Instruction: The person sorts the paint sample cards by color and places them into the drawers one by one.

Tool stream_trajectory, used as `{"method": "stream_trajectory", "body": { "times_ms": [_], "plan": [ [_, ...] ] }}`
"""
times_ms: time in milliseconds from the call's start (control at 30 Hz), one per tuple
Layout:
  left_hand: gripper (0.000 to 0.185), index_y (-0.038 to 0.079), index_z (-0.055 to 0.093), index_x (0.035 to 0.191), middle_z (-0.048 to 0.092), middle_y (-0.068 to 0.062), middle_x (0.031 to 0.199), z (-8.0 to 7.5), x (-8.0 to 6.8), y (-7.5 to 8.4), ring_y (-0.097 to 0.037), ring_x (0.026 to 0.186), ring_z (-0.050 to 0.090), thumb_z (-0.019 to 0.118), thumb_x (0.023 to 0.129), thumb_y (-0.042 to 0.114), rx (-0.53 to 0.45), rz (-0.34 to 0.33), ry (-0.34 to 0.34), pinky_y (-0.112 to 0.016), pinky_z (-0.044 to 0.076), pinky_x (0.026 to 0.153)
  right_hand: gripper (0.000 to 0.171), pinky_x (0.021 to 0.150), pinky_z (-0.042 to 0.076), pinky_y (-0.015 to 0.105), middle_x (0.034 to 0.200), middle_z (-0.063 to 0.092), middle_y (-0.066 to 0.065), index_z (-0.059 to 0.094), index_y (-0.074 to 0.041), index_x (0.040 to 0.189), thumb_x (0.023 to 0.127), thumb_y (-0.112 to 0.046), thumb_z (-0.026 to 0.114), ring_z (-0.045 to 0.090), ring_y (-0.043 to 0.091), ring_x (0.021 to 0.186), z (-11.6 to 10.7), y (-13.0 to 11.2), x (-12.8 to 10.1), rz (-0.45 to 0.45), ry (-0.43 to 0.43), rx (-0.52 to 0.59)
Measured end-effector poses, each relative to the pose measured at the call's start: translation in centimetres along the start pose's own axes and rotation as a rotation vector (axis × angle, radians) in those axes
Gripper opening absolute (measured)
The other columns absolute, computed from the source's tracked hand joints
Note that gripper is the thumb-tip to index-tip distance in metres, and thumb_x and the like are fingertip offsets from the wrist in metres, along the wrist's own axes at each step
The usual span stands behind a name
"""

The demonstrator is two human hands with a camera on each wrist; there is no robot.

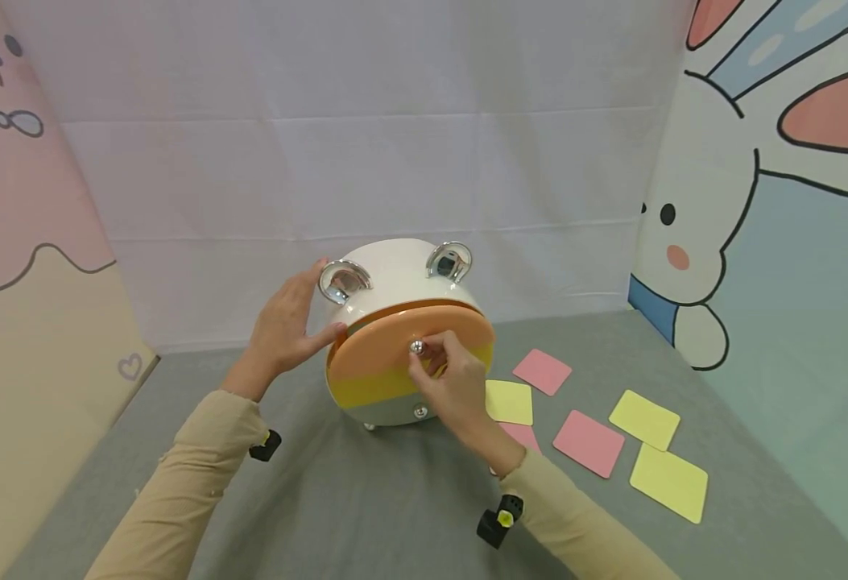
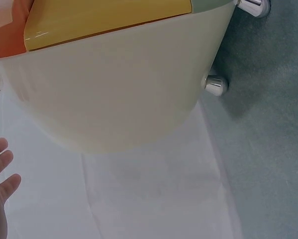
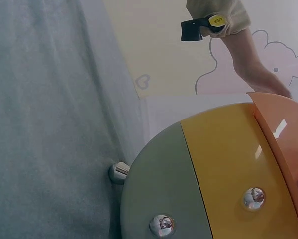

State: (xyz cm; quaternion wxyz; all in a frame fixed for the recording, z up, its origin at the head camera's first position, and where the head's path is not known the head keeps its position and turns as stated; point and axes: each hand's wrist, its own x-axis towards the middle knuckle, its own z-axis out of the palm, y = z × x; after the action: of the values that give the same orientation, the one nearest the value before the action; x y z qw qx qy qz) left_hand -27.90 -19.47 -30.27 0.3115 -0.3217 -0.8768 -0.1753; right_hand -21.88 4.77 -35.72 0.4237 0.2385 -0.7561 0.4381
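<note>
A rounded white cabinet (image 1: 395, 274) with three coloured drawer fronts stands on the table. Thumb and index finger of my right hand (image 1: 456, 388) pinch the silver knob (image 1: 416, 347) on the top, orange drawer (image 1: 373, 346). That drawer juts out past the yellow drawer (image 3: 228, 164), with a dark gap above its edge. At the cabinet's upper left, my left hand (image 1: 284, 322) rests with fairly straight fingers, thumb by the drawer's upper edge. The grey-green drawer (image 3: 161, 174) at the bottom sits flush; its knob (image 3: 162, 225) shows in the right wrist view.
Two silver ring-shaped ears (image 1: 345, 279) top the cabinet, and small silver feet (image 2: 216, 85) hold it up. Pink cards (image 1: 588, 444) and yellow cards (image 1: 668, 482) lie on the grey tablecloth (image 1: 308, 499) to the right. A white cloth (image 1: 380, 161) hangs behind.
</note>
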Motion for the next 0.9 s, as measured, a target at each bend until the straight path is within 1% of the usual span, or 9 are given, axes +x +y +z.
{"method": "stream_trajectory", "body": {
  "times_ms": [367, 467, 633, 767, 900],
  "plan": [
    [0.087, 0.009, 0.018, 0.145, 0.039, -0.016, 0.138, 0.13, -0.02, -0.10, -0.034, 0.121, 0.039, 0.032, 0.083, 0.069, 0.000, 0.010, 0.011, -0.050, 0.033, 0.097, 0.017, 0.049, 0.045, 0.019, 0.070, 0.062, 0.004, 0.057, -0.004, 0.085, 0.075, -0.012, 0.069, 0.054, 0.011, 0.053, 0.70, 0.57, 0.61, 0.005, 0.000, -0.058],
    [0.087, 0.010, 0.018, 0.145, 0.039, -0.015, 0.138, 0.10, -0.06, -0.07, -0.034, 0.121, 0.039, 0.033, 0.083, 0.069, -0.006, 0.007, 0.014, -0.050, 0.033, 0.098, 0.018, 0.050, 0.046, 0.019, 0.071, 0.062, 0.005, 0.056, -0.003, 0.086, 0.075, -0.010, 0.068, 0.054, 0.011, 0.054, 0.90, 0.61, 0.73, 0.007, -0.011, -0.052],
    [0.087, 0.009, 0.018, 0.145, 0.037, -0.014, 0.140, 0.09, -0.03, -0.04, -0.033, 0.123, 0.038, 0.034, 0.083, 0.068, -0.017, 0.010, 0.015, -0.050, 0.031, 0.099, 0.018, 0.050, 0.047, 0.019, 0.072, 0.061, 0.006, 0.055, -0.002, 0.086, 0.076, -0.009, 0.068, 0.054, 0.012, 0.054, 1.04, 0.61, 0.73, 0.047, -0.018, -0.026],
    [0.087, 0.008, 0.019, 0.145, 0.036, -0.014, 0.141, 0.11, -0.06, -0.04, -0.033, 0.123, 0.038, 0.035, 0.083, 0.068, -0.019, 0.009, 0.016, -0.049, 0.032, 0.099, 0.018, 0.050, 0.048, 0.019, 0.074, 0.061, 0.006, 0.055, -0.002, 0.087, 0.077, -0.009, 0.068, 0.053, 0.012, 0.055, 0.99, 0.52, 0.72, 0.077, -0.028, -0.007],
    [0.087, 0.009, 0.019, 0.145, 0.035, -0.013, 0.141, 0.09, -0.05, -0.06, -0.032, 0.123, 0.038, 0.035, 0.083, 0.067, -0.016, 0.003, 0.016, -0.050, 0.032, 0.099, 0.017, 0.052, 0.049, 0.020, 0.074, 0.062, 0.006, 0.056, -0.002, 0.087, 0.077, -0.008, 0.069, 0.055, 0.013, 0.056, 0.74, 0.44, 0.85, 0.085, -0.044, 0.010]
  ]
}}
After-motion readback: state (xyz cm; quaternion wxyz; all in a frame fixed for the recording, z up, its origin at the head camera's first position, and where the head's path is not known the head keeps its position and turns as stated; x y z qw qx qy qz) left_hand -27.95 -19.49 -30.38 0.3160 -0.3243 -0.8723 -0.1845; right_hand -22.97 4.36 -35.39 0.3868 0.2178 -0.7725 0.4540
